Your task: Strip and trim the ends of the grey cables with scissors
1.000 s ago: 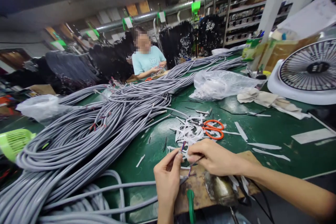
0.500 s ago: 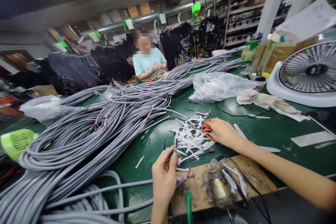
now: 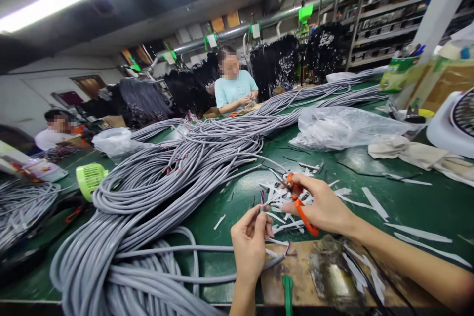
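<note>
Near the frame's lower centre, the left hand (image 3: pixel 249 234) pinches a cable (image 3: pixel 263 208); the right hand (image 3: pixel 328 205) grips scissors (image 3: pixel 306 217) — one slip, I'd say, could nick the wires (image 3: pixel 262 195).

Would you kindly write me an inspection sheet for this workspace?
Surface: green tabletop; brown wooden board at near edge.
Job's things: orange-handled metal scissors; round grey cable end, coloured wires exposed.
Clutter: scattered white strips; clear plastic bag; crumpled beige cloth.
Grips: left hand pinches cable end; right hand holds scissors.
Cables: coiled grey bundle across tabletop.
Surroundings: person in blue shirt opposite; white fan, right edge.
</note>
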Motion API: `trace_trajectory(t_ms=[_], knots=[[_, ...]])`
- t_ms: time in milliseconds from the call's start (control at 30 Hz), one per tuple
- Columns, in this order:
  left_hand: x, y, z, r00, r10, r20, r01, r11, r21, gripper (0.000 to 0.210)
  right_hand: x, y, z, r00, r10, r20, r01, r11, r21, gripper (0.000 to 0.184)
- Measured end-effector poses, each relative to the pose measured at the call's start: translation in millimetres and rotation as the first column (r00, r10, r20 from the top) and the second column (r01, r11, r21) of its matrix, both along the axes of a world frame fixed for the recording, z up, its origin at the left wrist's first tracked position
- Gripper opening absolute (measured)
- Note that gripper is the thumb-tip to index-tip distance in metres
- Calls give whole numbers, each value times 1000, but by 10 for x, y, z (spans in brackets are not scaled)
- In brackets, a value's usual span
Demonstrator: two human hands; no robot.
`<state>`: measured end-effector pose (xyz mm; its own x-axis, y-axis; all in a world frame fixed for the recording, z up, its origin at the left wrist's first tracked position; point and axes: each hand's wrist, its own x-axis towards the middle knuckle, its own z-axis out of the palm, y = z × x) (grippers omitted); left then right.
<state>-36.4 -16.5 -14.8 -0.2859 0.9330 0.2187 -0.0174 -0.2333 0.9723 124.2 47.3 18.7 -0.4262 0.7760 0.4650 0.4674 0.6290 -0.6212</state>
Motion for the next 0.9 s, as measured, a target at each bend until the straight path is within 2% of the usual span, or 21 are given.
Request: trace_trajectory(t_ms=[100, 233, 300, 467, 533, 600, 667, 733, 800, 900], knots=[[-14, -8, -31, 992, 63, -110, -59, 997, 43, 20, -175, -43, 23, 979, 203, 26, -205, 971, 127, 16], [-32, -16, -85, 959, 112, -259, -79, 988, 135, 15, -245, -78, -63, 969, 234, 80, -246, 886, 394, 20], [-18, -34, -99, 939, 113, -323, -70, 987, 143, 19, -240, -97, -107, 960, 267, 83, -274, 837, 474, 21], [66, -71, -91, 906, 138, -400, -119, 990, 73, 20, -268, -204, -99, 937, 340, 82, -337, 816, 470, 18], [86, -55, -87, 925, 172, -340, -154, 985, 80, 21, -292, -266, -68, 918, 390, 72, -377, 801, 465, 17], [77, -25, -83, 954, 210, -214, -200, 977, 67, 22, -283, -296, -55, 903, 427, 39, -395, 792, 466, 15], [39, 4, -70, 978, 194, -72, -194, 981, -5, 26, -224, -255, -77, 931, 365, -3, -323, 826, 462, 14], [-15, 20, -51, 991, 127, 51, -123, 990, -70, 30, -133, -145, -129, 984, 179, 2, -160, 876, 456, 12], [-66, 22, -35, 988, 55, 148, -45, 997, -70, 32, -51, -13, -189, 997, 31, 75, -61, 897, 437, 11], [-103, 10, -31, 975, 5, 221, 8, 998, -59, 31, -10, 106, -251, 982, -66, 179, -16, 906, 423, 11]])
